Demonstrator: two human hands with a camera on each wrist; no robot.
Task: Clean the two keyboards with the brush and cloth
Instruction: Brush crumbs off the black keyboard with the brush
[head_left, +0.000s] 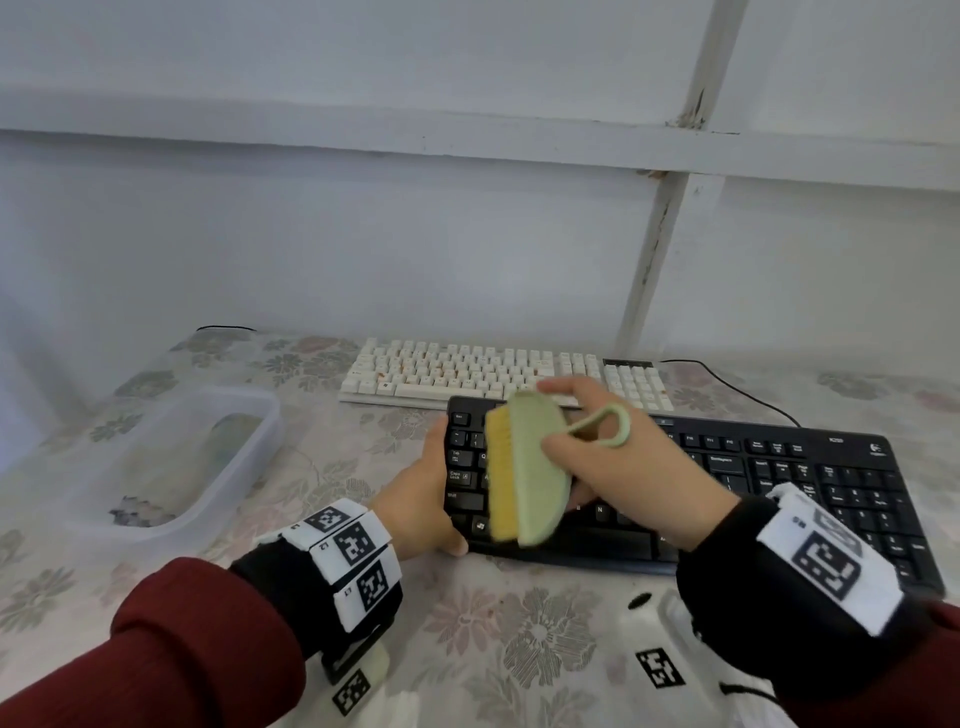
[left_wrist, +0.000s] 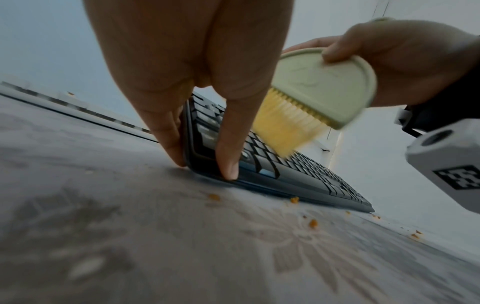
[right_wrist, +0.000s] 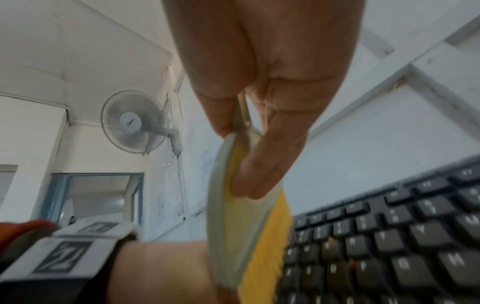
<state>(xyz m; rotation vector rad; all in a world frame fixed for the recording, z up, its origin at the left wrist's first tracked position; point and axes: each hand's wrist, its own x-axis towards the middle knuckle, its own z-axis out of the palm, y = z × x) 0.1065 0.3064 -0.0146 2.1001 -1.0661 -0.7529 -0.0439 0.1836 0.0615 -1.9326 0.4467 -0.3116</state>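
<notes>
A black keyboard (head_left: 727, 488) lies near me on the flowered tablecloth; a white keyboard (head_left: 467, 371) with orange specks lies behind it. My left hand (head_left: 426, 499) grips the black keyboard's left end (left_wrist: 207, 148), thumb on its front edge and fingers (left_wrist: 168, 135) against the side. My right hand (head_left: 613, 457) holds a pale green brush (head_left: 524, 473) with yellow bristles (left_wrist: 283, 131) over the left keys, thumb and fingers pinching its body (right_wrist: 233, 226). The bristles point left and down at the keys (right_wrist: 389, 246). Orange crumbs (left_wrist: 313, 223) lie on the cloth in front of the keyboard.
A clear plastic tub (head_left: 176, 457) with a cloth inside sits at the left of the table. A black cable (head_left: 737, 387) runs from the keyboards to the right. The white wall stands close behind. A white marked block (head_left: 660, 670) lies near the front edge.
</notes>
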